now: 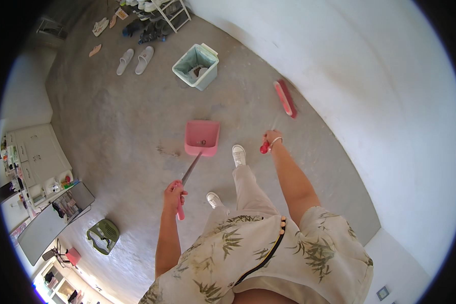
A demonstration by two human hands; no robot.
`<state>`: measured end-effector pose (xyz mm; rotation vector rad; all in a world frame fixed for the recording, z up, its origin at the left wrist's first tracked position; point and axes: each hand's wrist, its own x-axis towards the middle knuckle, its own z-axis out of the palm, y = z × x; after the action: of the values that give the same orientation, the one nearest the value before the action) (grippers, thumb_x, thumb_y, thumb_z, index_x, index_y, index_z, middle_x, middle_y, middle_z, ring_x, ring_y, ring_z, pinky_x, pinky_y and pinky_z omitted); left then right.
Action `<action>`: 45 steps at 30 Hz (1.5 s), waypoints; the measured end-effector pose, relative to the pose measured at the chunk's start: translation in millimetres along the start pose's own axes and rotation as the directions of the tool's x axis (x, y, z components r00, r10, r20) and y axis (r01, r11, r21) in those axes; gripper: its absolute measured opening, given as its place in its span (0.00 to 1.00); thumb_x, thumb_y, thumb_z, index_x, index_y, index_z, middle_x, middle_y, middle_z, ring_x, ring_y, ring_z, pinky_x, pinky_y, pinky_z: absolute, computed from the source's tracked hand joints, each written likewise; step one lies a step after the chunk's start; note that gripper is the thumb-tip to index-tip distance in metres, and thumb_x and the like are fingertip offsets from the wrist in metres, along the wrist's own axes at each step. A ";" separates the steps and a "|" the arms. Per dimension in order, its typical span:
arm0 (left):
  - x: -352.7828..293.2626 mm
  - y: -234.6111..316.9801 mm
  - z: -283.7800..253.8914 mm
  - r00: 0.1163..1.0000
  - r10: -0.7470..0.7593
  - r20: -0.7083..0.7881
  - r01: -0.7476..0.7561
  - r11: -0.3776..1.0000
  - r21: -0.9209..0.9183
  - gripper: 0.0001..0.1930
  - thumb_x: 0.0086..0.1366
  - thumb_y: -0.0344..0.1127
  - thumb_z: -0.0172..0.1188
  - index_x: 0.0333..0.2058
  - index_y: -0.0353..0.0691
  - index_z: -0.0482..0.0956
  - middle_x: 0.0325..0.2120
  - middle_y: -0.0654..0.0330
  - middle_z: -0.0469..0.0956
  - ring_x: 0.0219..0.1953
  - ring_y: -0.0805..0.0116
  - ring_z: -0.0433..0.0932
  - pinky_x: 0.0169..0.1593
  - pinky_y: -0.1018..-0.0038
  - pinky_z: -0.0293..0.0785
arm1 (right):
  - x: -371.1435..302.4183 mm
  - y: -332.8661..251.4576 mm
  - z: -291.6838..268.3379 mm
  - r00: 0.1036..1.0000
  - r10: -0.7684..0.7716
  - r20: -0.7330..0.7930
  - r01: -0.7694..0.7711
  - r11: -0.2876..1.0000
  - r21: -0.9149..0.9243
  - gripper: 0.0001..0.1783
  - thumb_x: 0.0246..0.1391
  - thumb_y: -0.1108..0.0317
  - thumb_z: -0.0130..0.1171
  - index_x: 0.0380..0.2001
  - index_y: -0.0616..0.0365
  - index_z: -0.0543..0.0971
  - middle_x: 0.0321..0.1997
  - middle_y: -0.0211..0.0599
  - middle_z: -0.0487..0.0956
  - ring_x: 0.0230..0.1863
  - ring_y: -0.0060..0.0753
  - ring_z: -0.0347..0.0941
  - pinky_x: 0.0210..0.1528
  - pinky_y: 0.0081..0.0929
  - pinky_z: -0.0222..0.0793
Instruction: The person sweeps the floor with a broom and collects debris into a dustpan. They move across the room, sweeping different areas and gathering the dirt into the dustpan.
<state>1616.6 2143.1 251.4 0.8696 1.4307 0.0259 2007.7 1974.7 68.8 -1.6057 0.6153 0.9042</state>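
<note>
My left hand [174, 195] is closed round the pink grip of a long-handled dustpan [196, 133]. The pink pan rests on the floor ahead of me, with a small dark clump of debris [203, 142] in it. On my right, my right hand [272, 137] grips the red handle of a broom, whose rounded end sticks out beside the fingers. The red and pink broom head [285, 99] is near the wall, apart from the dustpan; most of the stick between is hard to see. Some loose dirt [167, 151] lies on the floor left of the pan.
A pale green lined bin [197, 86] with rubbish in it stands beyond the dustpan. Grey slippers [144, 60] and a shoe rack [173, 15] are farther off. To the left are a green basket [103, 236], a standing mirror [55, 218] and a white cabinet [40, 152]. A white wall [359, 86] curves along the right.
</note>
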 end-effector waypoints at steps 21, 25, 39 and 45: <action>16.3 41.8 17.8 0.997 -0.027 -0.076 0.030 0.998 0.047 0.14 0.50 0.29 0.52 0.39 0.41 0.74 0.16 0.59 0.73 0.09 0.79 0.64 0.13 0.81 0.59 | -106.3 -94.5 96.7 0.951 -0.005 0.310 0.144 0.893 -0.427 0.08 0.43 0.77 0.46 0.31 0.58 0.67 0.13 0.36 0.67 0.10 0.28 0.63 0.09 0.27 0.58; 18.3 39.6 14.9 0.996 -0.037 -0.087 0.040 0.999 0.034 0.15 0.50 0.28 0.52 0.40 0.41 0.73 0.17 0.58 0.74 0.09 0.78 0.63 0.13 0.81 0.59 | -47.0 -95.1 127.6 0.885 -0.194 0.424 0.404 0.774 -0.488 0.08 0.44 0.78 0.45 0.31 0.56 0.67 0.12 0.34 0.67 0.10 0.26 0.63 0.09 0.25 0.57; 23.2 35.7 0.8 0.998 -0.020 -0.068 0.023 0.999 0.045 0.14 0.52 0.31 0.52 0.39 0.41 0.73 0.17 0.59 0.73 0.10 0.79 0.63 0.13 0.82 0.58 | 29.7 -43.5 36.7 0.954 -0.102 0.281 0.287 0.059 -0.956 0.26 0.52 0.64 0.42 0.57 0.48 0.60 0.52 0.50 0.68 0.53 0.50 0.65 0.52 0.37 0.62; 32.4 30.1 -2.9 0.999 -0.013 -0.033 0.013 1.000 0.019 0.14 0.52 0.32 0.52 0.39 0.43 0.73 0.17 0.60 0.73 0.10 0.79 0.64 0.13 0.81 0.59 | -67.4 -44.9 -57.8 0.943 0.185 0.277 0.189 0.388 -0.902 0.29 0.48 0.71 0.48 0.57 0.45 0.61 0.23 0.41 0.74 0.16 0.33 0.68 0.18 0.31 0.65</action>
<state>1634.6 2182.1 240.5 0.8793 1.4689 0.0165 2018.2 1923.5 153.5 -2.3403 -0.2779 1.6664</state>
